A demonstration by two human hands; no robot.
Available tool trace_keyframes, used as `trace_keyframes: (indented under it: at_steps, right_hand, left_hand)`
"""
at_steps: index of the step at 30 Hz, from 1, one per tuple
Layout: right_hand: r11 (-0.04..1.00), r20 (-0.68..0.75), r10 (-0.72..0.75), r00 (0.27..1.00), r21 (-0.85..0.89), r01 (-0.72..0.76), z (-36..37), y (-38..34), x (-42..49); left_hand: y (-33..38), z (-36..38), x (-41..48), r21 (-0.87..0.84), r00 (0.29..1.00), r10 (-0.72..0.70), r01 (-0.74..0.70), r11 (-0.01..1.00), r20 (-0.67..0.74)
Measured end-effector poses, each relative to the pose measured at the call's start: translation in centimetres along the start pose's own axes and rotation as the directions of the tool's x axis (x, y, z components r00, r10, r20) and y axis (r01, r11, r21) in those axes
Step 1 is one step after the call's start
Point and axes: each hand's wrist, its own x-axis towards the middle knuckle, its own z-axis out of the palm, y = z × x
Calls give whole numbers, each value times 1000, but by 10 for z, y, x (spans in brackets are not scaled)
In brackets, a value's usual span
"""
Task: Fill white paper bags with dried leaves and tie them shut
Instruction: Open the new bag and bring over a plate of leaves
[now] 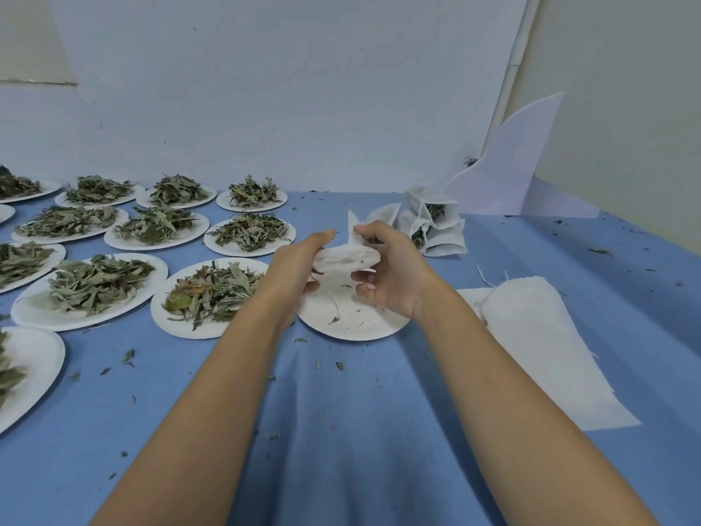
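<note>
- Bag (347, 258) sits in the air between both hands, just above a plate, lying roughly level and looking plump. It appears to be filled already and ready for closing.
- Cloth (341, 430) covers the table nearest the viewer. Leaf crumbs (339, 366) lie scattered on it at 6 o'clock from the bag.
- Stack (538, 336) of flat, empty bags lies at 4 o'clock, near the right forearm, likely so the next one is an easy reach.
- Plate (352, 324) directly under the bag holds only a few scraps. Working over it probably lets it catch anything that falls.
- Left hand (299, 267) is at the bag's 9 o'clock end, fingers curled round it from below with the thumb on top, steadying the load.
- Right hand (390, 271) is at the 3 o'clock end. Thumb and forefinger pinch the flap that rises at 12 o'clock, and the lower fingers curl under the bag. I cannot make out a string.
- Leaves (212, 286) lie heaped on the next plate at 9 o'clock, just beside the left wrist. More heaped plates run in rows out toward 10 o'clock, each seemingly one bag's share.
- Filled bags (444, 237) are piled at 1 o'clock behind the right hand, green showing at their mouths, apart from the leaves.
- Card (508, 172) leans on the wall farthest back, at 1 o'clock.
</note>
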Motion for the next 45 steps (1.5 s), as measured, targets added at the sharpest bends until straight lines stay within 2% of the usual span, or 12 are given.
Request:
trace_keyframes:
  at_steps: [5,8,11,14,17,19,21,24,30,35,40,45]
  right_hand:
    - [993,47,-66,997,100,61,-8,-1,-1]
    - [983,-38,-103,994,147,107,-8,0,2]
    - [983,-77,-157,985,88,163,-8,3,5]
    - [979,-28,-202,979,33,203,-7,5,6]
    - [966,-47,-244,969,-98,239,-2,7,8]
    - [844,-175,-430,885,-427,325,-1,12,11]
    - [575,-197,-695,691,-729,371,-2,18,13]
    - [350,-108,-847,521,-850,394,1,22,10]
    - [274,8,-845,535,-852,445,9,28,11]
    - [-48,242,-926,288,-835,549,12,31,5]
    - [-141,262,-946,193,-864,484,14,29,4]
    - [-164,272,-933,234,-903,398,17,29,2]
  left_hand:
    - [2,0,-2,-59,995,100,-100,993,-14]
    - [-5,3,-1,176,935,331,-308,935,-124]
    - [-8,9,-5,398,865,495,-427,812,-84]
    - [-10,16,-6,393,874,485,-433,811,-39]
    - [-13,19,-7,425,866,486,-398,813,-119]
    - [-13,20,-9,435,839,520,-413,800,-159]
    - [-13,19,-9,505,812,565,-429,749,-148]
    - [-12,16,-9,666,786,605,-385,639,-126]
    - [-13,14,-9,647,736,660,-433,628,-149]
    - [-11,11,-5,564,754,630,-442,698,-188]
    - [-11,11,-5,534,761,609,-426,730,-225]
    - [-13,10,-3,580,760,591,-361,730,-271]
